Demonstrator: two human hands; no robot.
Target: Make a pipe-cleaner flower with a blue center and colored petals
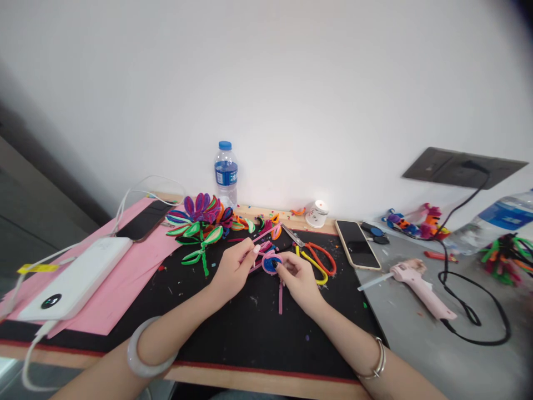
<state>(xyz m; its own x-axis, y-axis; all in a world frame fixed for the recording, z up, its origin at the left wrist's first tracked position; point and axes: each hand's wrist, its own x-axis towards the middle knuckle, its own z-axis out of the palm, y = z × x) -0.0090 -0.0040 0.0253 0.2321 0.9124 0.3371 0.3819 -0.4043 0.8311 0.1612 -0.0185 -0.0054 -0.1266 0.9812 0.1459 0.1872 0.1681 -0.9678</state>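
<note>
Over the black mat (pixel 233 333), my left hand (pixel 239 264) pinches a pink pipe cleaner (pixel 266 233), whose free end sticks up to the right. The fingers of my right hand (pixel 297 278) are closed on a round blue coil (pixel 271 264) edged with pink pipe cleaner. A pink strip (pixel 280 300) hangs below the coil. Just behind my right hand lie scissors (pixel 310 248) with orange and yellow handles, their blades pointing back left. Left of my hands, flowers (pixel 202 222) of colourful pipe cleaners lie in a bunch. Part of the pink strand is hidden by my fingers.
At the wall stand a water bottle (pixel 226 172) and a paper cup (pixel 317 214). Phones (pixel 357 244) and a pink glue gun (pixel 425 290) with a black cord lie right. A white power bank (pixel 75 278) rests on pink paper (pixel 112 300) at left.
</note>
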